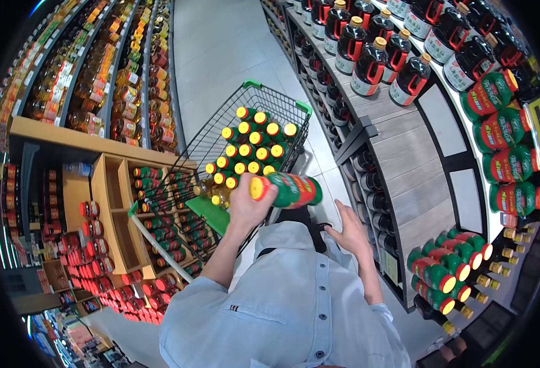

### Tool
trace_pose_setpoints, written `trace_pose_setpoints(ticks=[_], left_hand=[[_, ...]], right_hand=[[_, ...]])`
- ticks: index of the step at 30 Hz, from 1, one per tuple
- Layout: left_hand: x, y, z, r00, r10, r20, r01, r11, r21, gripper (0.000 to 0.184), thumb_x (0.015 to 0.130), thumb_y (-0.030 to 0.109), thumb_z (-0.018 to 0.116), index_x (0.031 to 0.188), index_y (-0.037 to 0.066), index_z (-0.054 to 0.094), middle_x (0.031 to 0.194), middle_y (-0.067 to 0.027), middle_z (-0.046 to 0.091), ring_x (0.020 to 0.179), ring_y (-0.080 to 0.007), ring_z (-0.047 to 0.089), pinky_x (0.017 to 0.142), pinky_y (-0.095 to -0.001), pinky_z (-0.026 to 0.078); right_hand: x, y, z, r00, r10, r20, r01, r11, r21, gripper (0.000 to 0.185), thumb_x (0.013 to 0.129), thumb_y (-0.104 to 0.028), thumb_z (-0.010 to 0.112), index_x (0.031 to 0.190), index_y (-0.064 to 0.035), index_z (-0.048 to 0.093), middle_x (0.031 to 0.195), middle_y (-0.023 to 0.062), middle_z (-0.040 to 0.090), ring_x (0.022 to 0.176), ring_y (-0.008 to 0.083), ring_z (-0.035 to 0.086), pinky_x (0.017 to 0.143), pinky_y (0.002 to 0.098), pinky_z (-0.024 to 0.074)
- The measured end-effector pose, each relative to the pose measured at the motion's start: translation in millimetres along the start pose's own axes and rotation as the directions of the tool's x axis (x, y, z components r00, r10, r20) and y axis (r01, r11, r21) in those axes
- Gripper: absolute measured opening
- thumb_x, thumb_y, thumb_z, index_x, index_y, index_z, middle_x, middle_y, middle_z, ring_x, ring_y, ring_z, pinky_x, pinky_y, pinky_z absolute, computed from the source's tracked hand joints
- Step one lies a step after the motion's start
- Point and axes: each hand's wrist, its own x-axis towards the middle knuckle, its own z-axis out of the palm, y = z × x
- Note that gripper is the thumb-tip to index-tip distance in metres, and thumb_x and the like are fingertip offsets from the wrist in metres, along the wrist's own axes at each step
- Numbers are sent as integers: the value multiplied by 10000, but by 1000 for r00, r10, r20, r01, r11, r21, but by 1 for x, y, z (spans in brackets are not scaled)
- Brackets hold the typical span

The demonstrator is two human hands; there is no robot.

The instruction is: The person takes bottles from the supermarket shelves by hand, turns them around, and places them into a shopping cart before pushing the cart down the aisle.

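My left hand (pixel 247 207) is closed around the yellow-capped end of a green bottle with a red label (pixel 296 190). The bottle lies nearly level in front of my body, its base pointing right. Just beyond it is a black wire shopping cart with green corners (pixel 187 147). Many similar yellow-capped bottles (pixel 245 150) stand packed together in the cart. To the right of the held bottle, my right hand (pixel 351 232) is open with its fingers apart, holding nothing. It is close to the side of the shelf unit.
On the right, a wood-topped shelf unit (pixel 414 159) carries dark bottles with red handles (pixel 369 66) and stacked green bottles (pixel 432 270). Oil bottles (pixel 126 110) line shelves at the left. Below them are wooden compartments (pixel 115 214) and red-lidded jars (pixel 101 267). A tiled aisle (pixel 221 37) runs ahead.
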Motion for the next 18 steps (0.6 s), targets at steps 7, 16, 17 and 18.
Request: trace_pose_setpoints(ticks=[7,16,17,18], left_hand=[[134,-52,14,983,15,-185,8,993,121,457,819,356,741,1025,10,524,832,-237,677,789,-414,673,685,-462,531],[283,-149,122,998,-42,46,28,960,278,534,825,410,703,1075,-1,471,879,-280,658,828,-462,642,730,-527,511],[290,-158,132,990,-99,97,66,952,299,552,828,419,695,1088,-5,456,895,-289,656,841,-468,640,744,-530,512],[295,-168,142,987,-116,113,74,943,325,581,835,433,680,1117,-4,422,898,-293,657,867,-473,640,772,-533,510]], right_hand=[[-26,81,20,930,364,-49,-367,926,-86,736,788,-300,742,1378,20,442,1260,282,557,1129,417,567,953,439,463],[-11,101,48,802,591,-87,-572,801,177,641,790,-309,739,1296,26,533,1035,238,662,943,331,666,826,405,528],[-11,98,51,782,616,-95,-581,776,247,628,793,-307,740,1283,32,543,1015,225,667,925,313,669,813,389,531],[-12,99,55,773,627,-96,-591,767,251,628,793,-307,740,1283,32,543,1015,225,667,925,313,669,813,389,531]])
